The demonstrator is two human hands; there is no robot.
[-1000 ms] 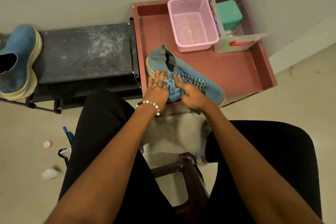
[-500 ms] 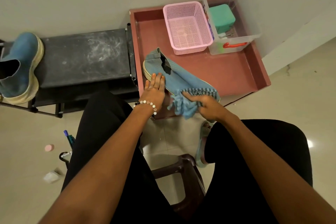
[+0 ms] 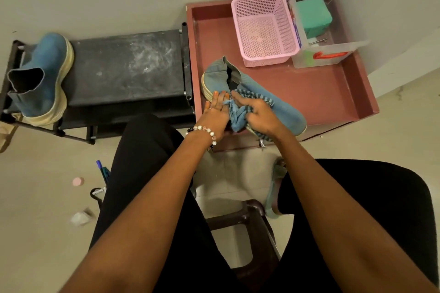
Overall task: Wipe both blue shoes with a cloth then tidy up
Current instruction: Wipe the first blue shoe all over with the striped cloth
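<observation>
While our left hand (image 3: 215,112) lies flat steadying the blue shoe (image 3: 281,104) at the tray's (image 3: 333,93) front edge, our right hand (image 3: 258,116), gripping the cloth (image 3: 238,115), should rub in firm strokes toward the toe.

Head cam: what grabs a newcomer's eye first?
The two hands meeting on the blue shoe in the red tray: the right hand grips a striped cloth, the left hand rests flat at the heel. Next, the second blue shoe on the black rack at left.
</observation>
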